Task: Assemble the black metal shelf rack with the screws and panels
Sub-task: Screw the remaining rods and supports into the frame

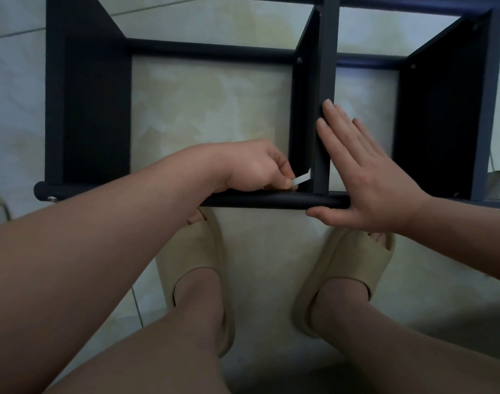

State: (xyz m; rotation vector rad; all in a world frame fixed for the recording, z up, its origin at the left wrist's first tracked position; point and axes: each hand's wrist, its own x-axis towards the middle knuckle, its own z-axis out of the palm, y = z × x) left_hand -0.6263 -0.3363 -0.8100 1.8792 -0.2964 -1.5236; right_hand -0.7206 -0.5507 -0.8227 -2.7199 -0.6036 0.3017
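Left hand (254,166) pinches a small silver tool (301,179) inside the rack (86,109); right hand (365,177) lies flat against it, fingers (332,123) straight.

rack (95,109): running off the top and right edges
front tube (271,199): passing behind the right hand (365,177)
silver tool (301,179): poking from the left hand (251,169), kind unclear

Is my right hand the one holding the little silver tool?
No, the right hand lies flat and open against the black rack, while the left hand pinches the silver tool at the corner.
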